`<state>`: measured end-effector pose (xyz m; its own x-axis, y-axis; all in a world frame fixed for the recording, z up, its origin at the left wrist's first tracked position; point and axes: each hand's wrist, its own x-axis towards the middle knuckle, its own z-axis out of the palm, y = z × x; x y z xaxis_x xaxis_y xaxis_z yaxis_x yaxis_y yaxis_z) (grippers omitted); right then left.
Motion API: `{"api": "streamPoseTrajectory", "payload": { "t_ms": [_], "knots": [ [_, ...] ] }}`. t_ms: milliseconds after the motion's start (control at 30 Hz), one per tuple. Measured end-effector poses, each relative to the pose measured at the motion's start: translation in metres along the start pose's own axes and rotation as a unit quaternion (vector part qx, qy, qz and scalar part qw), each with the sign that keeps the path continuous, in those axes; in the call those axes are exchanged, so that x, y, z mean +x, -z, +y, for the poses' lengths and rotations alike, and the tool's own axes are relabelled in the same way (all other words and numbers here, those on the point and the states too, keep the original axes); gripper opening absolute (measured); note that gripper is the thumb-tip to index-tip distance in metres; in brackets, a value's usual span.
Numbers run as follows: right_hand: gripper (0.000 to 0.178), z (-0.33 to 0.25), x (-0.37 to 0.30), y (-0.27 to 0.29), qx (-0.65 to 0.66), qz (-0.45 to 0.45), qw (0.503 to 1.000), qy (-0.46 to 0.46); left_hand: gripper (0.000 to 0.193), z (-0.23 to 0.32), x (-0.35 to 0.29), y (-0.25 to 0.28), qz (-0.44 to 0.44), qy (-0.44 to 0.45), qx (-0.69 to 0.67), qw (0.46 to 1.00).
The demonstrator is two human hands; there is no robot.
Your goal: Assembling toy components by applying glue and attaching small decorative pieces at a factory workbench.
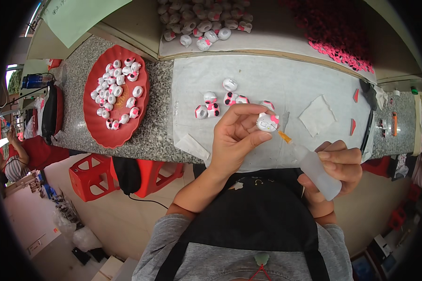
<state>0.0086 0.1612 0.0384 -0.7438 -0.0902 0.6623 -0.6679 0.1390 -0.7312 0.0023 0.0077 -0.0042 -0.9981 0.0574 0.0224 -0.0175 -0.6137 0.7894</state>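
Note:
Between the thumb and fingers of my left hand (241, 133) is a small white cat-head figurine (267, 122) with a pink bow, its face turned up. My right hand (337, 168) grips a translucent white squeeze bottle (318, 173). The bottle's narrow orange tip (284, 136) points at the figurine's lower right edge; whether it touches I cannot tell. Several more white figurines with pink and black parts lie on the white sheet beyond my left hand, among them a lone one (229, 85) and a cluster piece (213, 109).
A red scalloped plate (90, 93) at the left holds many white figurine heads. On the shelf behind are piled white heads (204, 43) and many small pink pieces (342, 51). A square white cloth (317, 115) and a folded paper (192, 146) lie on the sheet. Red stools (91, 175) stand below left.

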Motion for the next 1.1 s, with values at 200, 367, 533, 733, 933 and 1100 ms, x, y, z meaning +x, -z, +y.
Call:
{"api": "streamPoseTrajectory", "payload": {
  "t_ms": [200,367,533,733,933,1100],
  "knots": [
    [0.038,-0.001,0.001,0.000,-0.007,-0.002,1.000,0.000,0.036,0.000,0.000,-0.001,-0.009,-0.015,0.015,1.000],
    [0.038,-0.002,0.001,-0.001,-0.010,-0.003,1.000,0.002,0.036,-0.001,0.001,0.000,-0.026,-0.061,0.069,0.995],
    [0.038,-0.002,0.001,-0.001,-0.009,-0.008,1.000,-0.004,0.035,-0.002,0.002,0.001,-0.044,-0.092,0.087,0.991],
    [0.039,-0.001,0.001,0.000,-0.007,-0.022,1.000,-0.013,0.033,-0.003,0.003,0.003,-0.038,-0.098,0.117,0.987],
    [0.037,0.001,0.001,0.001,-0.016,-0.006,1.000,-0.022,0.033,-0.004,0.005,0.004,-0.041,-0.112,0.140,0.983],
    [0.037,0.004,0.004,0.004,-0.021,-0.004,0.998,-0.063,0.033,0.000,0.005,0.003,-0.030,-0.101,0.111,0.988]
  ]
}}
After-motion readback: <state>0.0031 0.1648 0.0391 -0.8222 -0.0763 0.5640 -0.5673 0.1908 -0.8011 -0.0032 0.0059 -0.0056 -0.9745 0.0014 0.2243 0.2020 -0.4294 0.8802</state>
